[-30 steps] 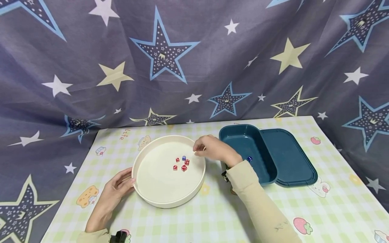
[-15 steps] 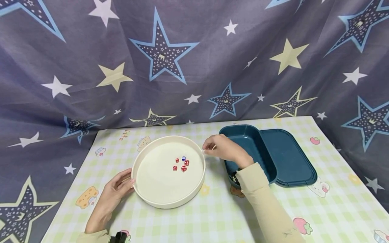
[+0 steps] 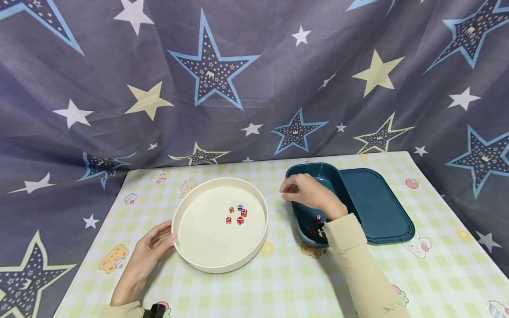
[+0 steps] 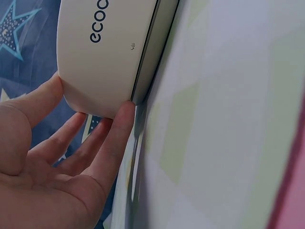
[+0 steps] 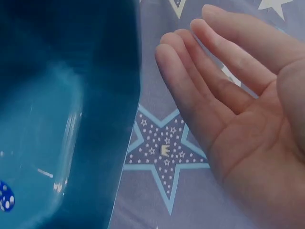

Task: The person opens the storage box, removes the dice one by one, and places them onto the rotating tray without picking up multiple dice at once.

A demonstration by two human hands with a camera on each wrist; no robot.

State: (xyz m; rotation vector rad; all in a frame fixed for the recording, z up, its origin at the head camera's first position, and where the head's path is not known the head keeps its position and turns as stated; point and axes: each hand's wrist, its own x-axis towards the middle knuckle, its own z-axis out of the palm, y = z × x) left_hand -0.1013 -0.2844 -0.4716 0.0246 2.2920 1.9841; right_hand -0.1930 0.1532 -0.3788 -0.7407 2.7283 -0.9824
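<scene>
My left hand (image 3: 150, 249) is at the left side of a round cream tray (image 3: 207, 247). In the left wrist view its fairly straight fingers (image 4: 125, 114) and thumb touch the outer wall, which carries dark lettering. Several small red dice (image 3: 240, 220) and one blue die (image 3: 240, 207) lie right of centre in the tray. My right hand (image 3: 310, 193) hovers over the left edge of a deep blue box (image 3: 330, 174); the right wrist view shows its bare palm and loosely extended fingers, holding nothing. Inside the box are a red die (image 3: 318, 218) and a blue die (image 5: 5, 196); the forearm hides part of the interior.
A flat blue lid (image 3: 381, 207) lies along the box's right side. Both stand on a table with a green checked cloth (image 3: 222, 293). A dark star-patterned curtain (image 3: 254, 79) hangs right behind the table.
My right hand has moved right, from over the tray's right rim to the left edge of the blue box. The left hand, tray and dice in it have stayed put.
</scene>
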